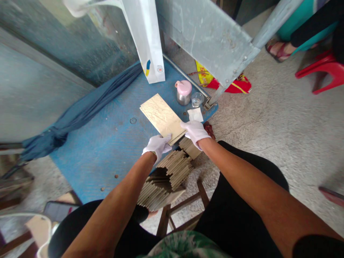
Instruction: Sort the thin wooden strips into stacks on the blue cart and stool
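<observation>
Two gloved hands (158, 145) (196, 132) on thin wooden boards (161, 114)

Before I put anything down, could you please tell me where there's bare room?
Bare: the blue tabletop between the dark blue cloth, thin boards and left hand; a narrower gap between the boards and pink-lidded container. Crowded: the right corner, where that container, a clear cup and white paper cluster near the right hand.

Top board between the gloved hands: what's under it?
Under the top board, at least one more board shows at the near edge. Its face and the part of the blue table beneath are covered.
</observation>
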`<state>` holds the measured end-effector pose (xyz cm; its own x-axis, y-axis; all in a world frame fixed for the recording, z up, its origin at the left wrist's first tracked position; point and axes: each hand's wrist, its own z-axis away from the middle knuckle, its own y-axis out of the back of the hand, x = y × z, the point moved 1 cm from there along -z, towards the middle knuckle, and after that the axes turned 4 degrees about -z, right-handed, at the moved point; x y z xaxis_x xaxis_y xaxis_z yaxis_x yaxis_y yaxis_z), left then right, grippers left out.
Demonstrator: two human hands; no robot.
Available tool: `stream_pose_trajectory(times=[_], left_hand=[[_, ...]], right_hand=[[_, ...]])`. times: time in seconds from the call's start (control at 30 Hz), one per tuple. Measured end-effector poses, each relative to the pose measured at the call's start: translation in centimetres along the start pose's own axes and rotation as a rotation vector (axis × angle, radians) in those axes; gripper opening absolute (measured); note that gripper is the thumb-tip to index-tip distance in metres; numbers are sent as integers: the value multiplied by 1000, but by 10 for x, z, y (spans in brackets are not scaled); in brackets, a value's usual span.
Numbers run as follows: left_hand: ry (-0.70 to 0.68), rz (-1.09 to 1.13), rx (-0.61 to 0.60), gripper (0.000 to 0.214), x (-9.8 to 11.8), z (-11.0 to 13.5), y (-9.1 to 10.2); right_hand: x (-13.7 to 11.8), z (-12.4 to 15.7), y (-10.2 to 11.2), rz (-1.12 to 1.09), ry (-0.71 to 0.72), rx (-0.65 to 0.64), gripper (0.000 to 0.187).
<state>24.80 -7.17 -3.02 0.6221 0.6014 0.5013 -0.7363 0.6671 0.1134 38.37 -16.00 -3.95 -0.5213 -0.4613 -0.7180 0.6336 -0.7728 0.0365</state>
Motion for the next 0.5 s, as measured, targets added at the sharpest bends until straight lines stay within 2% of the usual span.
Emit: stream_pose_trajectory(times=[0.1, 0.2, 0.37, 0.5], left_hand=[[-5, 114, -123, 13, -4, 4, -8], [-43, 286, -225, 13, -15, 10, -20], [-23, 392, -317, 31, -40, 18, -31], [-34, 486, -416, 33, -41, 22, -28]], right_hand=[[-3, 12, -2, -196, -127, 28, 23], [-3, 18, -1, -244, -226, -20, 26], [2, 24, 7, -249, -198, -74, 32], [2, 26, 10, -298, -114, -87, 35]])
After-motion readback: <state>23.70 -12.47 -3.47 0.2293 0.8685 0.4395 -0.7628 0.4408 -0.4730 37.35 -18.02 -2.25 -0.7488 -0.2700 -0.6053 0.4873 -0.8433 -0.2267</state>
